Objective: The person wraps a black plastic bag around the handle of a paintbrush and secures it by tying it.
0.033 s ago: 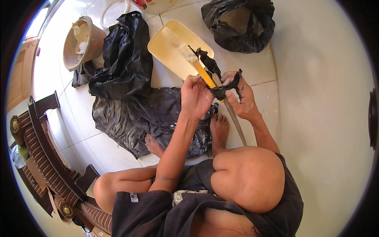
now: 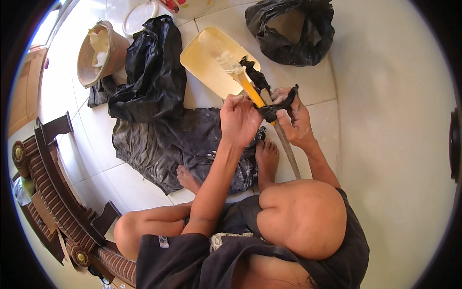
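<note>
A paintbrush (image 2: 250, 90) with a yellow handle and pale, caked bristles slants between my hands, its head over a cream tray (image 2: 190, 55). Along its handle lies a thin grey-brown stick (image 2: 285, 144), running down toward my right knee. A twisted strip of black plastic (image 2: 269, 113) wraps around both where they overlap, with loose ends sticking up. My left hand (image 2: 237, 118) is closed at the yellow handle, its fingertips partly hidden. My right hand (image 2: 299, 123) pinches the black strip between thumb and fingers on the other side.
A black plastic bag (image 2: 317, 45) stands open at the far right, by the pale wall (image 2: 394, 135). Far left are a dirty bucket (image 2: 118, 50) and a crumpled black bag (image 2: 156, 62). Dark stained cloth (image 2: 192, 139) lies under my feet; a wooden striped chair (image 2: 57, 192) is at left.
Both hands and the brush have shifted very slightly; the brush head sits a little lower over the tray. The grip looks the same.
</note>
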A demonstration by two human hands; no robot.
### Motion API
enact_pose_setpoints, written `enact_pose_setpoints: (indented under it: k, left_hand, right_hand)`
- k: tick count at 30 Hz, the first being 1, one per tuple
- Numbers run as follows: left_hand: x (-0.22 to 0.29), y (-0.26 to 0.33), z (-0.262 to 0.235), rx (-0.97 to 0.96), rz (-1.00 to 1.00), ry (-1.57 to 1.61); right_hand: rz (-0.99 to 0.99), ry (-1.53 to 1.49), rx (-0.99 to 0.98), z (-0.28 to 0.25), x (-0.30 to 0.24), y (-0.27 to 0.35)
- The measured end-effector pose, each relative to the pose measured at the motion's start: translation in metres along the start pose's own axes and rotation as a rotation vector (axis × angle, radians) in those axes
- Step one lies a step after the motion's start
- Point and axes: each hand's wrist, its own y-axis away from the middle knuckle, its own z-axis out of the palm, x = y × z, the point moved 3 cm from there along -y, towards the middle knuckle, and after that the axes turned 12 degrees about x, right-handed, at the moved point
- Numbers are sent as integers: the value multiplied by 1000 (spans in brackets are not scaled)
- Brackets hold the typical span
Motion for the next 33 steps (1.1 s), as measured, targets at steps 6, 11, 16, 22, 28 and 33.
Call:
enact_pose_setpoints:
  k: [6,11,16,22,28,33]
  left_hand:
    - [-15,23,19,-114,325,-955]
    - [7,19,10,-74,248,-1110]
    - [11,21,13,-78,224,-1072]
    - [18,18,7,-73,167,-1028]
    - [16,18,11,-136,176,-1131]
    - [14,21,17,-53,65,-1064]
  right_hand:
    - [-111,112,101,-2,-6,-5]
    - [-278,234,-113,-5,-19,-20]
    - [-400,402,-76,-4,-22,-29]
    - [-495,449,-98,3,-22,-32]
    - [-501,420,-83,2,-20,-27]
    - [-245,294,-221,0,-18,-26]
